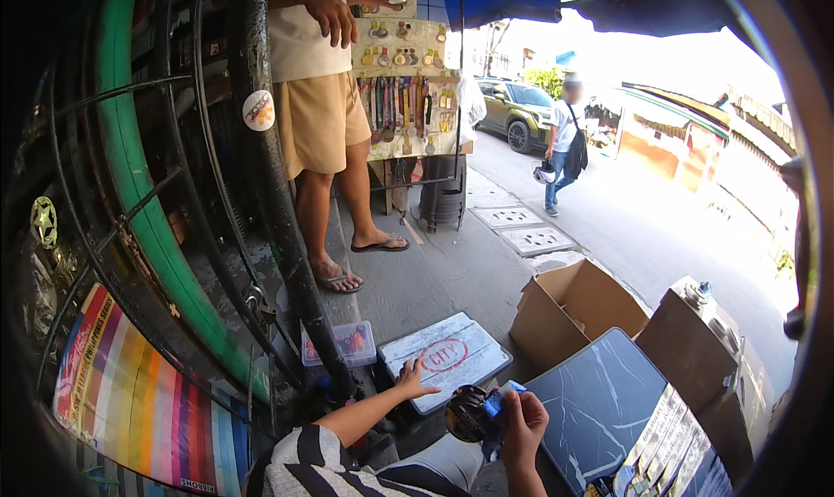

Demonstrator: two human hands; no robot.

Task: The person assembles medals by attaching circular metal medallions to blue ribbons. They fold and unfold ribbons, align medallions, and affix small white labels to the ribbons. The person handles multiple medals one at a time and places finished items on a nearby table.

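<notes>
My right hand point(525, 417) is closed in a pinch on the blue ribbon of a medal. The medal point(466, 413) looks dark and round, and it hangs over my lap. My left hand point(413, 382) has its fingers spread at the near edge of a pale, weathered box point(469, 336) with a red oval stamp on its lid. Whether the palm presses on the lid cannot be told. A clear plastic container point(358, 339) with red and blue items stands left of that box.
A dark marbled tabletop point(599, 401) is on my right, beyond it an open cardboard box point(556, 301). Black metal bars point(287, 167) and a striped ribbon chart point(148, 384) line my left. Ahead, a person in tan shorts point(321, 128) stands by a medal display board point(408, 89).
</notes>
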